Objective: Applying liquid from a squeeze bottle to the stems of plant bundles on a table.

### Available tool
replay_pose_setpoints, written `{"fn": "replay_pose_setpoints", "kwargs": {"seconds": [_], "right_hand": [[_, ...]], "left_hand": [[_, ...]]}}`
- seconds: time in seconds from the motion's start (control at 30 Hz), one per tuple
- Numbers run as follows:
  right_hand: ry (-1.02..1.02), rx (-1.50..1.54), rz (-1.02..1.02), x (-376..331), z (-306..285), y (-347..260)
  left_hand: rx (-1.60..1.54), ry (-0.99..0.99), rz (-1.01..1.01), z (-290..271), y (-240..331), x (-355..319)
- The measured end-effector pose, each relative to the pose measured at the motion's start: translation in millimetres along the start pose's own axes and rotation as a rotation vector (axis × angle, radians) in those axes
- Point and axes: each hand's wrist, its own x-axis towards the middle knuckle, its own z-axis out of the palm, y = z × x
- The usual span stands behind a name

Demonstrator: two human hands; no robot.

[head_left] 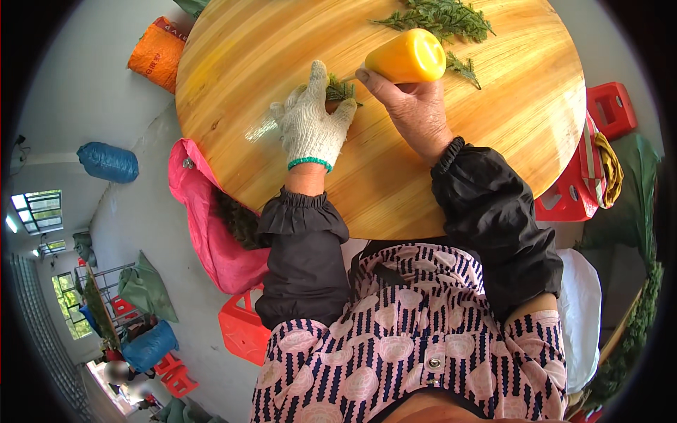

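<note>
My right hand [421, 118], bare below a black sleeve cover, is closed round a yellow bottle-like container [402, 58]. The container is tilted, its smooth round end toward the right; its other end is partly behind my thumb. My left hand [308, 121] wears a white knit glove with a green cuff. Its fingers are spread over the wooden table, thumb and index finger apart. A small green sprig [341, 90] lies beside the gloved hand, partly hidden by it. Further off on the table is a bunch of green sprigs [444, 17], with another small sprig [463, 69] nearer the container.
The round wooden table [282, 49] spans the space before me. A pink sack [201, 233] with dark greenery and a red stool [240, 328] are at its left. Red stools [612, 109] and a white sack [580, 310] stand right. An orange sack [156, 53] sits at the far left.
</note>
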Motion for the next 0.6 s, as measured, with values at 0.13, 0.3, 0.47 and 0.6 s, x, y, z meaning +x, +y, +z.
{"fn": "replay_pose_setpoints", "kwargs": {"seconds": [0.13,0.3,0.47,0.6], "right_hand": [[0.018,0.004,0.010,-1.3,0.4,-2.4],[0.019,-0.020,0.010,-0.8,-3.3,0.9],[0.017,-0.054,-0.024,0.3,-1.5,-0.1],[0.044,-0.061,-0.023,-1.4,1.7,-3.3]], "left_hand": [[-0.016,0.022,0.014,-5.4,5.3,-3.8],[-0.054,0.090,0.007,8.1,-3.9,-1.3],[-0.039,0.109,0.007,5.9,-4.0,-1.1],[0.017,0.051,-0.006,-0.9,3.6,-0.3]]}}
